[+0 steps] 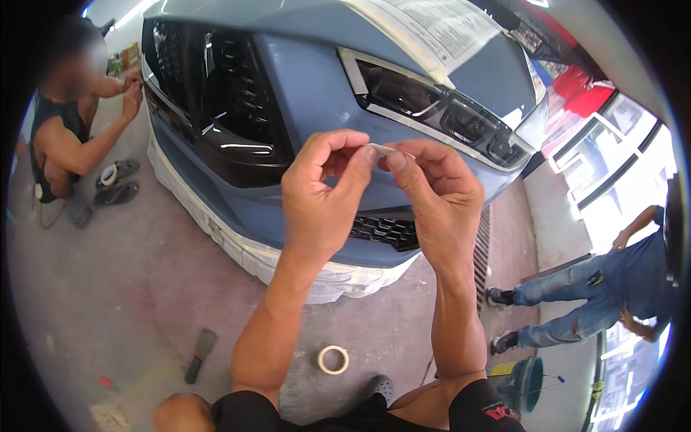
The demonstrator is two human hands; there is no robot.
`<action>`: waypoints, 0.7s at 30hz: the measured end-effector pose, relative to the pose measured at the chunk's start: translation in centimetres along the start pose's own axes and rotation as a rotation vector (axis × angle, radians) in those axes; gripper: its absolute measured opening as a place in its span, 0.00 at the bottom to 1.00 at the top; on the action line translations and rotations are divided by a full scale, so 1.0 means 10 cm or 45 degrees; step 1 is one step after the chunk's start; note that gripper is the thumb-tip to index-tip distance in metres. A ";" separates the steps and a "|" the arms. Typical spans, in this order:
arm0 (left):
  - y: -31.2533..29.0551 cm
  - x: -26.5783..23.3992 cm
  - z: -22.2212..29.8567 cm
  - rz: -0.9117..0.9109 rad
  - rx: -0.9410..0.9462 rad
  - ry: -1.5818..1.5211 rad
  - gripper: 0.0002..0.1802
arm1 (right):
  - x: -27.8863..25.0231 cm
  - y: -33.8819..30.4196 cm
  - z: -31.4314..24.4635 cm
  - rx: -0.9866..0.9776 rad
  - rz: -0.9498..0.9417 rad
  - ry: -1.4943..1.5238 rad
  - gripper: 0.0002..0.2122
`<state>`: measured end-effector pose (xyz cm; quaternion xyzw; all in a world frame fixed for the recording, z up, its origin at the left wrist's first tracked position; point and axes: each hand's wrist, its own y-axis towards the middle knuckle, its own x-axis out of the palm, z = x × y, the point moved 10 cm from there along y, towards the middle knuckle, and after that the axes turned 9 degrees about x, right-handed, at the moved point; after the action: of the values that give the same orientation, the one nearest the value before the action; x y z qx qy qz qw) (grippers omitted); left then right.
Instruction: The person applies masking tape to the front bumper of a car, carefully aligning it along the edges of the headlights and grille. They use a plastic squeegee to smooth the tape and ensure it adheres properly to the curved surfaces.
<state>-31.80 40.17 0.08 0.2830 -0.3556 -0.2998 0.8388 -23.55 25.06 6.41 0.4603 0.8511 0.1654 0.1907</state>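
Between my two hands, in front of the blue-grey car front (306, 79), is a short, narrow off-white strip (385, 150) that looks like masking tape. My left hand (322, 191) pinches one end between thumb and forefinger. The other end is pinched the same way by my right hand (445, 205). Behind and above them lies the headlight (439, 108), with pale tape along part of its edge. The dark grille (237, 108) sits to the left, and a lower mesh vent (385, 230) shows between my wrists.
A tape roll (333, 360) and a putty knife (200, 355) lie on the floor (165, 288). Masking film (230, 241) wraps the bumper's lower edge; paper (446, 32) covers the hood. One person (75, 122) crouches left; another (612, 281) stands right, near a bucket (529, 385).
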 end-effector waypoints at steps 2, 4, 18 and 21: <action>0.03 -0.02 0.09 -0.103 -0.026 0.153 0.10 | 0.00 0.01 0.07 0.027 -0.030 0.098 0.09; 0.07 0.02 0.21 -0.196 0.021 0.329 0.06 | -0.03 0.02 0.17 0.035 -0.015 0.197 0.09; 0.63 0.53 0.82 -0.835 0.854 1.344 0.12 | -0.22 0.23 0.16 -0.190 0.161 -0.114 0.06; 0.69 0.55 0.91 -0.908 1.060 1.493 0.15 | -0.18 0.22 0.01 -0.412 0.312 -0.318 0.06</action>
<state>-33.53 38.44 12.51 0.7806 0.1722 -0.1949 0.5684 -21.02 24.70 7.57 0.5406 0.7210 0.2632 0.3444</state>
